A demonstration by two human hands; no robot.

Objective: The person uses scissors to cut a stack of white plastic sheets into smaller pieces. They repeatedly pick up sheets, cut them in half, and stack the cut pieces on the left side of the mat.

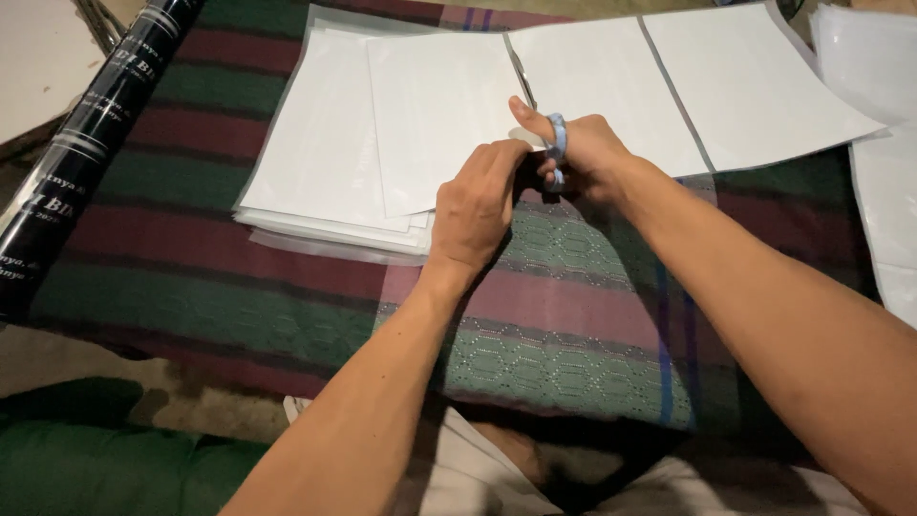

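Observation:
My right hand (pixel 585 153) grips a pair of scissors with light blue handles (pixel 558 139); the blades (pixel 522 75) point away from me along a cut in a white sheet of paper (pixel 441 115). My left hand (pixel 478 205) pinches the near edge of that sheet, just left of the scissors. The sheet lies on top of a stack of white sheets (pixel 315 182). To the right of the cut lie more white sheets (pixel 755 81), side by side.
A striped green and maroon woven cloth (pixel 573 315) covers the surface under the paper. A long black roll with printed bands (pixel 76 162) lies along the left edge. More white sheets (pixel 884 191) sit at the far right. My legs show below.

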